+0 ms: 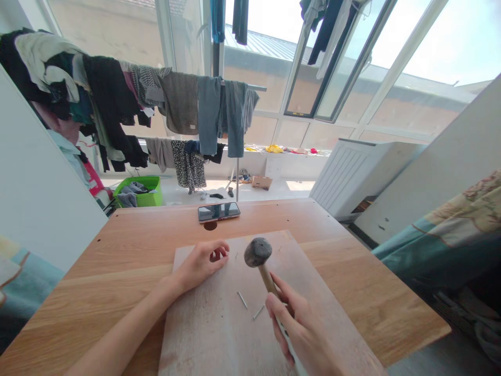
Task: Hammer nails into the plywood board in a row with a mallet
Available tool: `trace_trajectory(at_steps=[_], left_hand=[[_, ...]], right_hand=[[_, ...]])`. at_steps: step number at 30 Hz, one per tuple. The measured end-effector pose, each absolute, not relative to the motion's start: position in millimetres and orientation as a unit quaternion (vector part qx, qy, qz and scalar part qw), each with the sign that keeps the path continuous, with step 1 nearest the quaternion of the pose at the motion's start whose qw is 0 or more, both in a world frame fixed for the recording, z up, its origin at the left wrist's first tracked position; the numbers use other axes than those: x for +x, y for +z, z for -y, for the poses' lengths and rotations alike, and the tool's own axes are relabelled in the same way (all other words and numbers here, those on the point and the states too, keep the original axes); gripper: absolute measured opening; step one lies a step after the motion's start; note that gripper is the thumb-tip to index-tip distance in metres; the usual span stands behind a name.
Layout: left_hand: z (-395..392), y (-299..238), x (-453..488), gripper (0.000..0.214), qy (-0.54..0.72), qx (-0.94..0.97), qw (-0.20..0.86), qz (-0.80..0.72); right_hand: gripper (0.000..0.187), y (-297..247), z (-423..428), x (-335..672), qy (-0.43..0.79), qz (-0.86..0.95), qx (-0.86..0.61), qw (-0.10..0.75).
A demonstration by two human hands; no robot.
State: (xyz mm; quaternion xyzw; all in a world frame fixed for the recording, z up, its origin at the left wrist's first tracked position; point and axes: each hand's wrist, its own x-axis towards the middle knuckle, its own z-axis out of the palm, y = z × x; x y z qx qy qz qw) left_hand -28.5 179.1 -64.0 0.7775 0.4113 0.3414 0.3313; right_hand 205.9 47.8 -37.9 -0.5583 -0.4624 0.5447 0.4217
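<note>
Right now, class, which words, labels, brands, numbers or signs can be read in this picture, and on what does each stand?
No text can be read.
Pale patch on the grey hanging cloth: too small.
Yellow window strip: too small.
Hammer, phone: no readable marking.

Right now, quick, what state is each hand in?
Left hand: loosely curled; whether it holds anything can't be told.
Right hand: closed, holding the hammer by its handle.
</note>
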Motion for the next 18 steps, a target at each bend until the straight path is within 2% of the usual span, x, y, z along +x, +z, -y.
trace_trajectory(at_steps=[4,8,13,15,18], left_hand=[[-180,-66,-28,0.020,0.342,0.777,0.332,-0.412],[-181,-69,-27,0.019,0.345,0.782,0.315,-0.412],[-183,-66,-30,0.030,0.337,0.788,0.300,-0.420],[-178,-57,-31,0.025,0.332,0.810,0.242,-0.419],[-157,-37,-25,0.010,0.282,0.892,0.096,-0.340]], right_hand=[[0.061,-31,-63,186,0.570,0.490,-0.498,0.433],[0.052,-38,-73,173,0.568,0.523,-0.486,0.409],[0.056,-36,-63,183,0.576,0.495,-0.502,0.415],[0.062,-35,-54,195,0.557,0.482,-0.528,0.423],[0.070,-40,-39,213,0.542,0.466,-0.567,0.409]])
